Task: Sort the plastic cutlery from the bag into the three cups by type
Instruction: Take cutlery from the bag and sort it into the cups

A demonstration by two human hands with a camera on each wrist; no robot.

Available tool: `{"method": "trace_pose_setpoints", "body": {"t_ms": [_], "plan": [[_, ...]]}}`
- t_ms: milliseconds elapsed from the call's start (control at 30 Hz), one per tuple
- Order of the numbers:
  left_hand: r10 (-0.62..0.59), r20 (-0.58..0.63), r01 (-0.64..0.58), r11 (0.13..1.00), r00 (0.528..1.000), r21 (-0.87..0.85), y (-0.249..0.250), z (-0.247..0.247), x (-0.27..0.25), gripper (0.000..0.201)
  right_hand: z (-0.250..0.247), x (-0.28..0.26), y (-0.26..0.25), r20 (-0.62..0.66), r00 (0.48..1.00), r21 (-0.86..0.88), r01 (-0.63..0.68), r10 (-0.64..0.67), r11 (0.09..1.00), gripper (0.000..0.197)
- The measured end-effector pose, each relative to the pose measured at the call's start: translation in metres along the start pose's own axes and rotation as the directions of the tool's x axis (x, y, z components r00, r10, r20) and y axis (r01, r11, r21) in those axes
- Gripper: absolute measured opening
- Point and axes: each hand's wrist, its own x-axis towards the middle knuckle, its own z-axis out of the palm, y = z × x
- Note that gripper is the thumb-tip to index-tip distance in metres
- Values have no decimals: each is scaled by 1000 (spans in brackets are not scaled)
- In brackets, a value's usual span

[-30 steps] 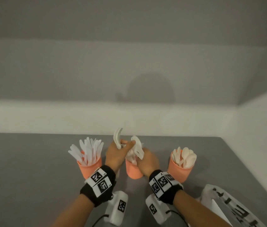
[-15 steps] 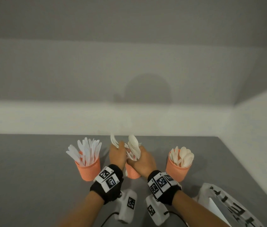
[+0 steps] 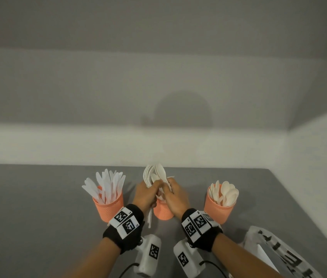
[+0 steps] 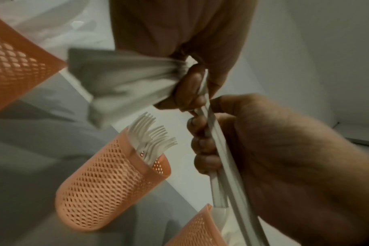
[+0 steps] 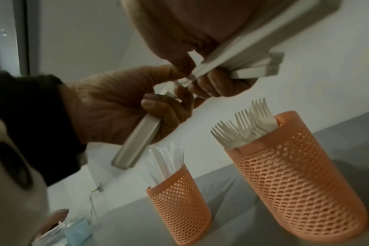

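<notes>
Both hands meet above the middle cup (image 3: 163, 212), each clenched on white plastic cutlery; the left hand (image 3: 146, 195) curls its fingers (image 4: 202, 144) round a few handles (image 4: 219, 168) that run down past its palm, their lower ends hanging beside the middle cup's near side; the right hand (image 3: 175, 197) grips a thicker bunch of cutlery (image 3: 155, 175), whose spoon bowls and fork heads fan upward above the knuckles while the handle ends splay out below the fist (image 5: 253, 66); the two hands touch at the fingertips, and the pieces they hold cross there, so which piece belongs to which hand at that point I cannot tell.

Three orange mesh cups stand in a row on the grey table (image 3: 38, 217); the left cup (image 3: 108, 207) holds knives (image 3: 108, 183), blades up; the middle cup, right beneath the hands, holds forks (image 5: 249, 126), tines up; the right cup (image 3: 219, 209) holds spoons (image 3: 226, 192), bowls up, and stands apart from the right hand.

The bag (image 3: 275, 251), white with black lettering, lies on the table by the right forearm, well apart from the gripped cutlery.
</notes>
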Motion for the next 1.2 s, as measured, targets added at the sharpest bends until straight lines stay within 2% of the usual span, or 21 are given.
{"method": "trace_pose_setpoints", "body": {"t_ms": [100, 200, 267, 333, 400, 467, 633, 733, 833, 900, 967, 1033, 1100, 1200], "plan": [[-5, -103, 8, 1000, 995, 28, -4, 3, 8, 25, -3, 0, 4, 8, 999, -29, 35, -34, 999, 24], [23, -198, -9, 997, 980, 73, -4, 0, 16, 28, -5, -5, 4, 90, 995, 4, 38, -38, 999, 25], [19, -179, -9, 999, 984, 51, -2, 0, 19, 28, -10, -7, 2, 139, 990, 8, 27, -27, 1000, 26], [-11, -112, 9, 1000, 994, -20, 3, 2, 17, 30, -15, -9, 0, 157, 988, 18, 7, -10, 1000, 27], [-25, -66, 23, 999, 997, -40, 7, 4, 15, 40, -21, -10, -2, 172, 985, 22, 18, -21, 1000, 28], [21, -63, -19, 999, 998, 38, 8, 6, 13, 45, -27, -12, -1, 185, 982, -15, 46, -43, 999, 30], [216, -107, -179, 944, 971, 276, 6, 19, 16, 23, -41, -21, -1, 231, 973, -16, 35, -31, 999, 34], [315, -50, -280, 896, 948, 346, 7, 40, 11, 13, -53, -19, -7, 185, 982, 83, -48, 32, 995, 46], [411, 24, -401, 874, 911, 273, 11, 65, 3, 15, -70, -11, -14, 139, 989, 162, -63, 41, 985, 39], [362, 67, -368, 919, 930, 143, 18, 77, -1, 21, -81, -7, -14, 115, 993, 198, -63, 40, 978, 33], [271, 77, -272, 962, 959, 1, 24, 82, -2, 24, -96, 0, -5, 48, 996, 296, -92, 82, 951, 40], [216, 15, -214, 972, 976, -95, 29, 78, 5, 30, -116, 8, 4, -88, 980, 442, -120, 176, 889, 38], [205, -97, -219, 961, 974, -166, 33, 71, 15, 37, -136, 15, 12, -210, 951, 528, -86, 227, 845, 44], [231, -239, -272, 949, 943, -159, 34, 63, 29, 44, -156, 19, 22, -302, 928, 524, -28, 216, 851, 45]]}}
